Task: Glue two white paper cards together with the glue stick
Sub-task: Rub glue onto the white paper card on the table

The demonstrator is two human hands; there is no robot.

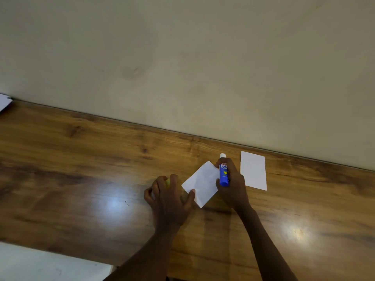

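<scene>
A white paper card (pixel 200 184) lies turned like a diamond on the wooden table (pixel 81 159). My left hand (pixel 169 199) rests beside it, thumb pressing the card's lower left edge, while its curled fingers hold a yellow cap (pixel 167 183). My right hand (pixel 233 185) grips the blue glue stick (pixel 223 175) at the card's right edge, its white glue end (pixel 222 154) pointing away from me toward the wall. A second white card (pixel 253 170) lies flat to the right of that hand, apart from it.
A beige wall (pixel 182 57) runs along the table's far edge. A white paper corner (pixel 4 102) shows at the far left edge. The table's near edge drops to a pale floor (pixel 50 262) at the lower left.
</scene>
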